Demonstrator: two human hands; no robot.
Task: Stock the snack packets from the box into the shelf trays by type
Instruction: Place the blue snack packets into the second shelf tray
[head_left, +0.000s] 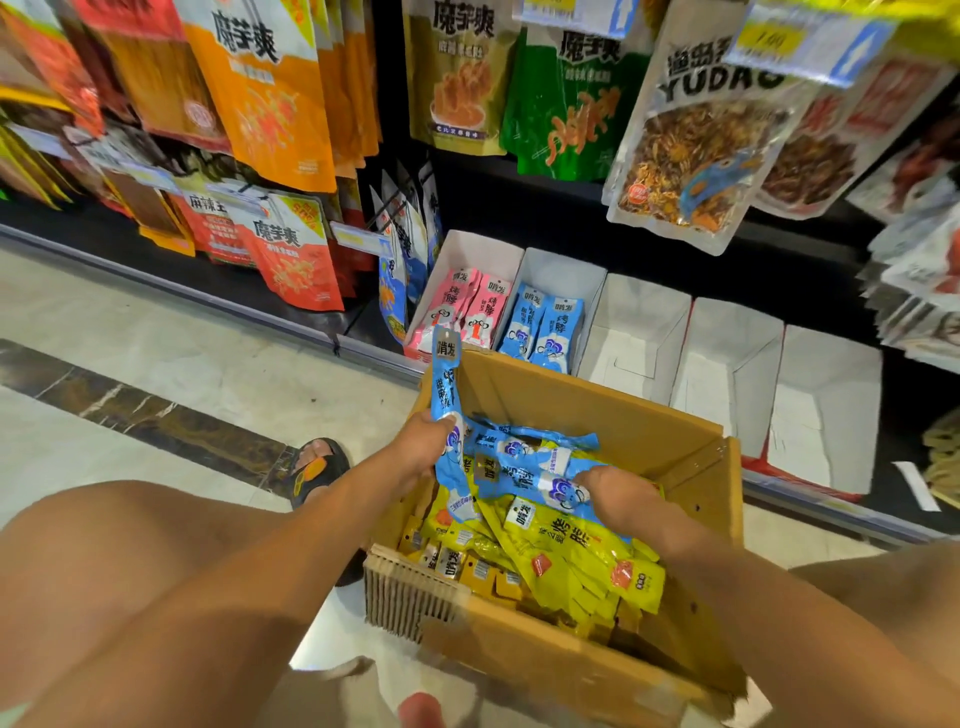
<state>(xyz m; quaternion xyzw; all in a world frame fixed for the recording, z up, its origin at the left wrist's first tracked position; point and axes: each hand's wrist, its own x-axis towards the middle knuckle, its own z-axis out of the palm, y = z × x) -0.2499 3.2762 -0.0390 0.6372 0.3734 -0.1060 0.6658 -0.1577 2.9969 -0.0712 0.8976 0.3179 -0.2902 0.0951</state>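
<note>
"Pale shop floor (156, 338) left, hanging bags (270, 93) above. Sorting blues from the box (571, 405), then?"

"Yes — mid-pick. Gripping one blue packet (445, 384) in the left hand (423, 441), fingers curled round its lower end; upright over the box rim, label end up. Pinching a second blue packet (550, 486) between fingers of the right hand (618, 491), flat and crosswise on the yellow heap (561, 551). Next — lifting both past the pink tray (467, 249) into the blue tray (563, 270), upright."

You've got five white shelf trays (639, 322) and one cardboard box (571, 410). Showing in the trays: at least two pink packets (484, 312) in one, two blue packets (551, 332) in the next. In the box you have at least three loose blue packets (524, 467), plus yellow packets (571, 545) piled too overlapped to count.
</note>
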